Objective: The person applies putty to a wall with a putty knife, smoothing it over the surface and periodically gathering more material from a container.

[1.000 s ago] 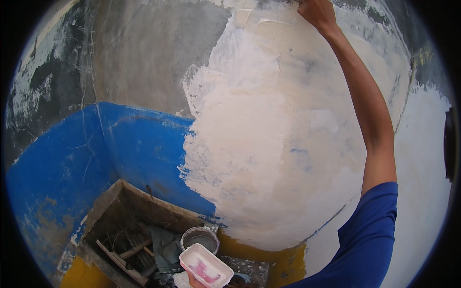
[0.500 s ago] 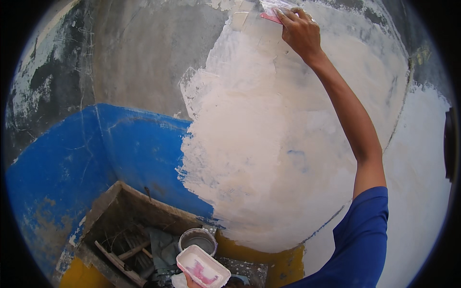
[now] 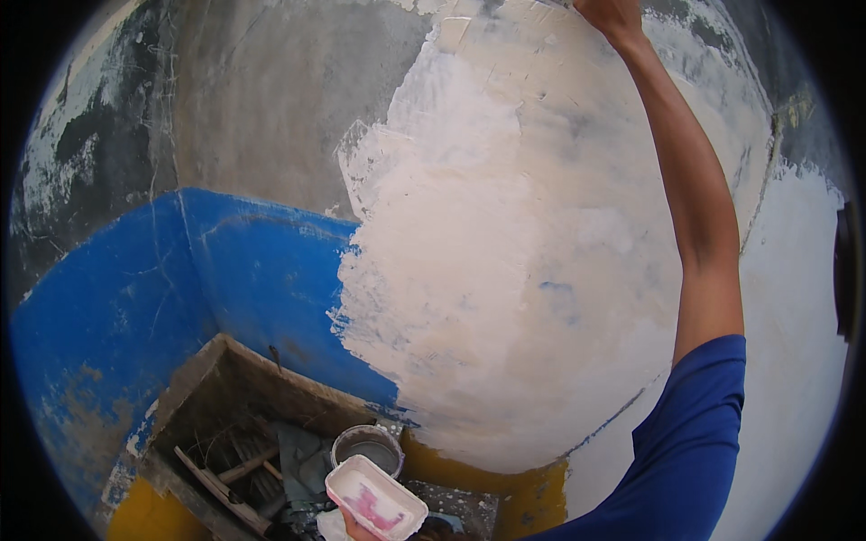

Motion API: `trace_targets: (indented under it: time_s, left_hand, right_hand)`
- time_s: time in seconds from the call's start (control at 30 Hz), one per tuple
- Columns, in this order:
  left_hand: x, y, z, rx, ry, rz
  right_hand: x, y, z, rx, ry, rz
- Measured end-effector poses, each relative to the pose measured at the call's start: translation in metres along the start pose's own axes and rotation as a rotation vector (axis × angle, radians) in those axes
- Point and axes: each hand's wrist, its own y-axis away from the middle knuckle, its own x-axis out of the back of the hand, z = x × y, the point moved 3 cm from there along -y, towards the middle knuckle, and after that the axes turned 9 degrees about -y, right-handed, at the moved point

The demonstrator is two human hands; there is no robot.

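My right hand (image 3: 609, 13) is up at the top edge of the view, partly cut off, against a wall coated in whitish putty (image 3: 451, 270). A sliver of the putty scraper it grips shows at the edge; most of the blade is out of view. Low in front of me, my left hand (image 3: 355, 527) holds a shallow rectangular plastic tub (image 3: 410, 526) from below and the side. The tub is whitish inside, with pink showing through. Only a thumb or finger of that hand is visible.
A round bucket (image 3: 393, 448) with grey contents stands just behind the tub. A concrete trough (image 3: 194, 379) at lower left holds wooden pieces (image 3: 216, 487) and dark cloth (image 3: 302, 460). Blue-painted wall (image 3: 271, 288) and bare grey plaster (image 3: 289, 108) adjoin the putty.
My right hand has moved up and to the right along the wall, carrying the scraper mostly out of view. The tub in my left hand has shifted only slightly.
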Motion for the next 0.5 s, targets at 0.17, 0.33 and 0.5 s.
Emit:
trace_targets:
  time_s: [0.17,0.33,0.5]
  left_hand:
    - [0.001,0.003,-0.001,-0.015,0.017,0.017]
    - [0.000,0.002,-0.003,-0.011,0.015,0.005]
    - [-0.005,-0.003,-0.003,0.003,0.011,-0.019]
  right_hand:
    - [-0.002,0.062,-0.098,0.141,-0.198,-0.254]
    - [0.013,0.112,-0.163,0.199,-0.439,-0.418]
    - [0.035,0.067,-0.080,0.133,-0.219,-0.033]
